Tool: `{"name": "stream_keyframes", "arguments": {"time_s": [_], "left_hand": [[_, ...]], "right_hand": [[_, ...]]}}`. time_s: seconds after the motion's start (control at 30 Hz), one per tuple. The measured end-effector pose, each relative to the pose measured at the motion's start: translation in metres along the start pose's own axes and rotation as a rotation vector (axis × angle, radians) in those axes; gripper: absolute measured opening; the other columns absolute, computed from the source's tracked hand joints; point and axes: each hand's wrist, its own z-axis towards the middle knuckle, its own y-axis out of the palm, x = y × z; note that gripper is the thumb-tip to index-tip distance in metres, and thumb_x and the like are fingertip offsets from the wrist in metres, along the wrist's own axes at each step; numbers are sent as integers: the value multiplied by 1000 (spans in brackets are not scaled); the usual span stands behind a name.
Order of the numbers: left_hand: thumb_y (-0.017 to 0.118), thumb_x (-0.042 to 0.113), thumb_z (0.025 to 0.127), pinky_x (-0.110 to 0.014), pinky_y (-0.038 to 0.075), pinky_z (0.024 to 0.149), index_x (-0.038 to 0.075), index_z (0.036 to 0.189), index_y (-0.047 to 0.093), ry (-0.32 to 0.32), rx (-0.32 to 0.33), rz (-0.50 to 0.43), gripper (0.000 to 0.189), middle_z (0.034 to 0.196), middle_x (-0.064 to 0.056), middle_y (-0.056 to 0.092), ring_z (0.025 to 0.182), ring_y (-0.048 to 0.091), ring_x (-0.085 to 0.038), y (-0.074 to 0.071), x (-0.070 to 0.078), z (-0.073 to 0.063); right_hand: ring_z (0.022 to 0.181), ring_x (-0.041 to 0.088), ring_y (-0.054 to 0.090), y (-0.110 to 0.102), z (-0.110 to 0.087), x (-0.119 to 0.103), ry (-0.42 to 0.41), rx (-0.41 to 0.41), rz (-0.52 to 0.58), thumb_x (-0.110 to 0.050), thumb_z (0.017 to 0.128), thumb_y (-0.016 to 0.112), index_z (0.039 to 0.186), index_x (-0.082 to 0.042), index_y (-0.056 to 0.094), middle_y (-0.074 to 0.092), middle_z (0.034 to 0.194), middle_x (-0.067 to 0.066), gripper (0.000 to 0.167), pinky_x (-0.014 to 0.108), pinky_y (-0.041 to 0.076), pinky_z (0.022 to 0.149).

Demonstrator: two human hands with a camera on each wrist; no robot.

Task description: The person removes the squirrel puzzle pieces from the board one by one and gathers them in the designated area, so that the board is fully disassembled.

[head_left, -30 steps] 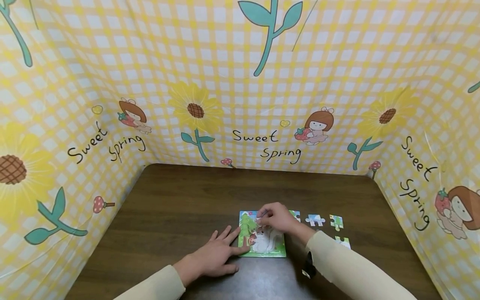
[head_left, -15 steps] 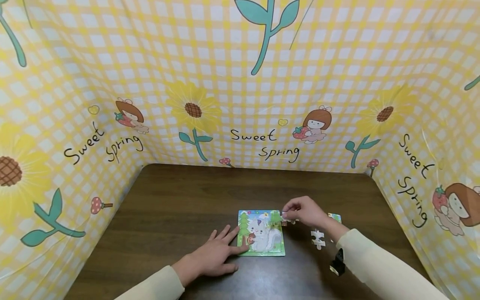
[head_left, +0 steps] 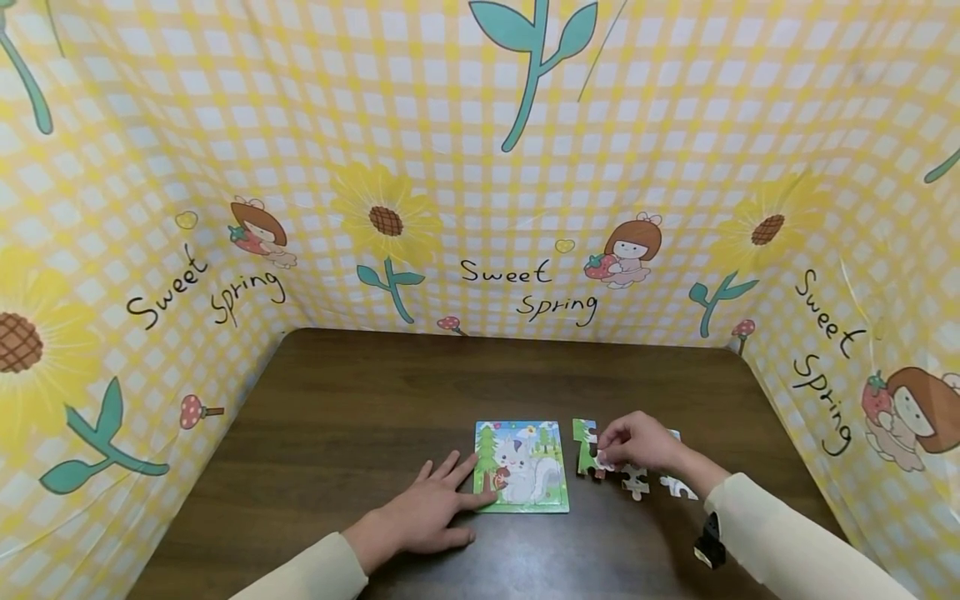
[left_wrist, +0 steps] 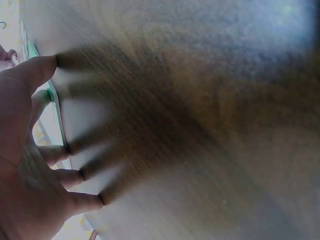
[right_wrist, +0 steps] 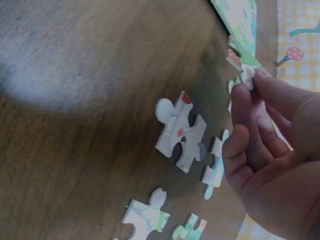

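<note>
A square puzzle board (head_left: 525, 475) with a white squirrel picture lies on the table. My left hand (head_left: 431, 508) is spread flat beside it, thumb-side fingers reaching over its lower left edge; the left wrist view shows the fingertips along the board's side. To the right, my right hand (head_left: 641, 442) pinches a green, brown and white puzzle piece (right_wrist: 246, 72) between thumb and forefinger, low over the table. A green-tree piece (head_left: 582, 429) lies just behind it. Under the right hand is a piece with part of a face (right_wrist: 181, 132).
More loose pieces lie to the right: a white one (right_wrist: 145, 216), a small green one (right_wrist: 191, 229) and a bluish one (right_wrist: 215, 162), partly behind the fingers. A checked cloth (head_left: 480, 167) walls the brown wooden table (head_left: 360, 400) at the back and sides.
My right hand has moved from over the board to the loose pieces at the right, and now pinches a piece there. The whole squirrel picture has come into sight. My left hand stays put.
</note>
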Motion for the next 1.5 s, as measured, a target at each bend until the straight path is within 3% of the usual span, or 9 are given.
{"name": "stream_keyframes", "arguments": {"time_s": [0.2, 0.7, 1.27, 1.5], "left_hand": [[59, 55, 99, -76, 23, 113, 52, 152, 41, 5, -5, -6, 56, 173, -10, 11, 157, 13, -46, -1, 2, -1], [60, 57, 98, -75, 25, 113, 55, 151, 40, 0, -5, 22, 56, 173, -8, 12, 156, 15, -45, -2, 0, 3], [60, 56, 99, -72, 30, 113, 55, 150, 44, -14, -29, 41, 53, 172, -8, 18, 155, 22, -43, -10, 3, 2], [59, 57, 99, -72, 27, 115, 53, 152, 41, 7, -25, 87, 56, 171, -10, 21, 154, 25, -43, -11, 3, 2]], "right_hand": [[66, 17, 67, 8, 0, 3, -35, -34, -64, -10, 90, 78, 89, -6, 77, 72, 74, 5, 4, 33, 56, 61], [60, 4, 54, 16, 9, 0, -107, 18, -309, -10, 88, 79, 79, -13, 75, 67, 69, -7, 11, 24, 45, 58], [56, 2, 53, 21, 9, 1, -115, 37, -331, -11, 90, 78, 76, -16, 75, 68, 67, -8, 15, 24, 44, 56], [63, 4, 56, 19, 7, -5, -90, 45, -339, -16, 91, 78, 84, -15, 77, 70, 75, -10, 7, 26, 47, 61]]}}
